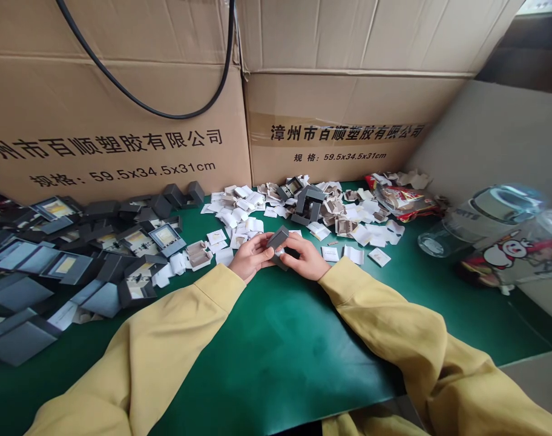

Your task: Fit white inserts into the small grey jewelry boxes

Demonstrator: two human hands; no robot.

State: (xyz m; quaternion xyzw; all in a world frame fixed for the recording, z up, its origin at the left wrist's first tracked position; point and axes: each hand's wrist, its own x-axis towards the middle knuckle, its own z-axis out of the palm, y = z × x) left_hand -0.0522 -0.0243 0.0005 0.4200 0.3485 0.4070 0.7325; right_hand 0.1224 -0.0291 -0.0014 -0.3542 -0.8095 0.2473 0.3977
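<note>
The left hand (252, 257) and right hand (307, 257), curled inward, pinch a dark grey box (278, 237) over the green desk (258, 339), at the person's twelve o'clock. Yellow-sleeved forearms (180, 318) slant inward from eight and four o'clock.

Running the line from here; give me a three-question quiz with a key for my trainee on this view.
1. True or false: the left hand and right hand both touch the same dark gray box.

2. On which side of the green table is the large heap of dark boxes?
A) right
B) left
C) near edge, between the sleeves

3. Fill in: the black cable hangs in front of a ____.

Key: 1. True. 2. B. 3. Cardboard carton.
</note>
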